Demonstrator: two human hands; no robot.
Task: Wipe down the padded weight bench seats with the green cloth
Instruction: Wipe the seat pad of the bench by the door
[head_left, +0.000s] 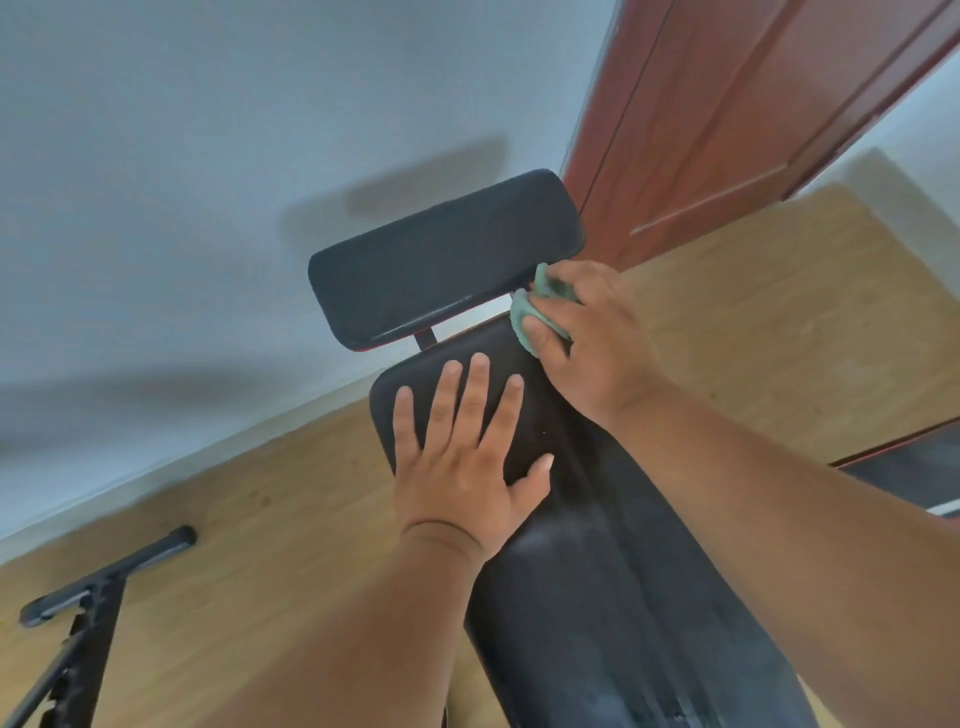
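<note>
Wiping stage: working the far end of the long pad (597, 545), judged early to midway, with the head pad (447, 260) likely not yet covered.
Right hand (587, 332): curled over the bunched green cloth (524, 317), thumb and fingers clamping it so that it cannot slip during a stroke.
Cloth position: pressed to the far right corner of the long pad, just beside the gap below the head pad; probably placed there to catch the edge and seam where grime collects.
Left hand (467, 441): spread flat, fingers straight and apart, palm down on the far left part of the long pad, gripping nothing; seemingly bracing the bench against the wiping push.
Head pad: raised on a short post (427, 339), standing clear of the long pad, untouched by either hand.
Surroundings: wooden floor (260, 519), pale wall (208, 156), reddish door (727, 130), black frame foot (104, 577) lying well apart to the left.
Risk judged: cloth snagging in the gap between pads.
</note>
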